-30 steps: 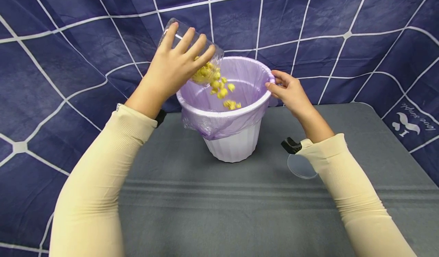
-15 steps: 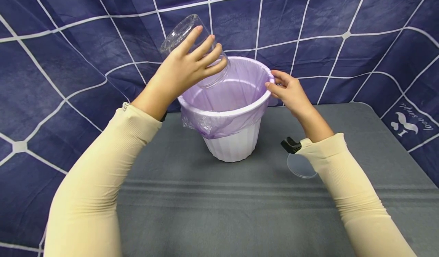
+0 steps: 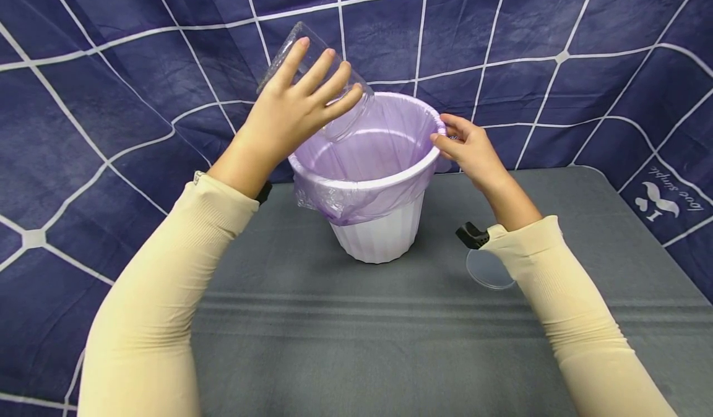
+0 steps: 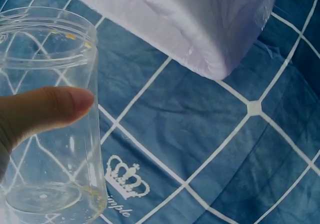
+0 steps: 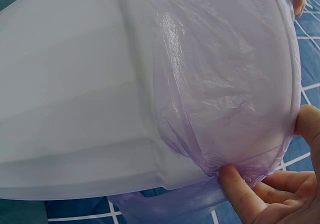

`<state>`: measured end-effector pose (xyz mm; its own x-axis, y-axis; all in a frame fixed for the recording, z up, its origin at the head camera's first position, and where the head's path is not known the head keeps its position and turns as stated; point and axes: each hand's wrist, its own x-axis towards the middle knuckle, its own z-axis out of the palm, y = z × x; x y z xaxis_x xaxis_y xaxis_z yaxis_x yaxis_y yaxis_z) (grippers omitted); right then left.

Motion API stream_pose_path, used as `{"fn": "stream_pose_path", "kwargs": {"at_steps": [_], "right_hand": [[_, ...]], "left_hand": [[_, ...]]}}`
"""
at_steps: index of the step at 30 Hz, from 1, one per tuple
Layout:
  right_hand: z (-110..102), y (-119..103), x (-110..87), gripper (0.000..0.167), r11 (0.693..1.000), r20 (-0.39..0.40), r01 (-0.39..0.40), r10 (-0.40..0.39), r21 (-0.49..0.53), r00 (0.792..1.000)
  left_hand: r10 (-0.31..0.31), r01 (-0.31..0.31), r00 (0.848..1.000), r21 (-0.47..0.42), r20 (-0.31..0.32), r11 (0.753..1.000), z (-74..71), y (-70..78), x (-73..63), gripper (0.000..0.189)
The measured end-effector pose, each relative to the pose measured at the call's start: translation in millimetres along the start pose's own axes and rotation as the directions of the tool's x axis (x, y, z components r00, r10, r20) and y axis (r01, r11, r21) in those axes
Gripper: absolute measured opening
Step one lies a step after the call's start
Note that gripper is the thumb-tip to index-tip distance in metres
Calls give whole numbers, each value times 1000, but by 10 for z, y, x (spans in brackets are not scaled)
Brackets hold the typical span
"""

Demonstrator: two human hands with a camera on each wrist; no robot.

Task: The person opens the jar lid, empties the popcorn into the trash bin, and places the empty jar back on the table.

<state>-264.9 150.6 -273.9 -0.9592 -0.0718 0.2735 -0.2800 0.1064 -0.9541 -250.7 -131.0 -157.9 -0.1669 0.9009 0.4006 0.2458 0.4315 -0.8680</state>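
Note:
My left hand (image 3: 292, 104) grips a clear plastic jar (image 3: 348, 120), which tilts mouth-down over the near-left rim of a white trash bin (image 3: 379, 240). In the left wrist view the thumb lies across the see-through jar (image 4: 65, 154); small yellow bits (image 4: 70, 36) cling near its mouth and base. A purple bag (image 3: 379, 197) lines the bin and folds over its rim. On the bin's right side, my right hand (image 3: 473, 151) pinches the rim and liner. The right wrist view shows fingertips (image 5: 232, 181) on the bunched bag (image 5: 215, 84). The bin's bottom inside is hidden.
A round clear lid (image 3: 489, 270) lies on the grey table cover (image 3: 356, 343), partly under the right forearm. Blue cloth (image 3: 518, 27) with white lines hangs right behind the bin and along the left side.
Yellow pieces poured out of the jar into the bin, leaving the jar nearly bare. The left hand tipped the jar steeper, then eased it back slightly. The right hand stayed put.

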Motion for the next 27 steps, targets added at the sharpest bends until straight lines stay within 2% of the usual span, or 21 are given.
{"fn": "stream_pose_path", "kwargs": {"at_steps": [3, 5, 7, 8, 10, 13, 17, 21, 23, 27], "right_hand": [[1, 2, 0, 55, 1000, 2, 5, -5, -2, 1000], [1, 4, 0, 55, 1000, 0, 6, -6, -2, 1000], [1, 8, 1, 55, 1000, 0, 6, -6, -3, 1000], [0, 10, 2, 55, 1000, 0, 5, -5, -4, 1000], [2, 9, 2, 55, 1000, -3, 3, -3, -3, 1000], [2, 8, 0, 55, 1000, -1, 4, -4, -4, 1000], [3, 5, -1, 55, 1000, -2, 6, -6, 0, 1000], [7, 7, -2, 54, 1000, -4, 8, -8, -1, 1000], [8, 7, -4, 54, 1000, -4, 7, -7, -4, 1000], [6, 11, -2, 55, 1000, -4, 4, -4, -4, 1000]], "left_hand": [[-84, 81, 995, -61, -51, 995, 4, 18, -16, 40], [-149, 143, 987, -101, -63, 985, -9, 30, -31, 37], [-212, 206, 977, -150, -23, 967, -42, 36, -51, 36], [-244, 242, 970, -175, 12, 954, -62, 36, -61, 43], [-309, 324, 946, -236, 99, 916, -105, 33, -82, 67], [-400, 453, 890, -327, 218, 829, -158, 28, -97, 97], [-493, 569, 822, -430, 285, 701, -181, 33, -115, 101], [-548, 640, 764, -512, 340, 574, -189, 49, -138, 104], [-570, 677, 727, -540, 382, 500, -201, 56, -143, 105], [-612, 720, 663, -590, 432, 364, -234, 64, -140, 108]]}}
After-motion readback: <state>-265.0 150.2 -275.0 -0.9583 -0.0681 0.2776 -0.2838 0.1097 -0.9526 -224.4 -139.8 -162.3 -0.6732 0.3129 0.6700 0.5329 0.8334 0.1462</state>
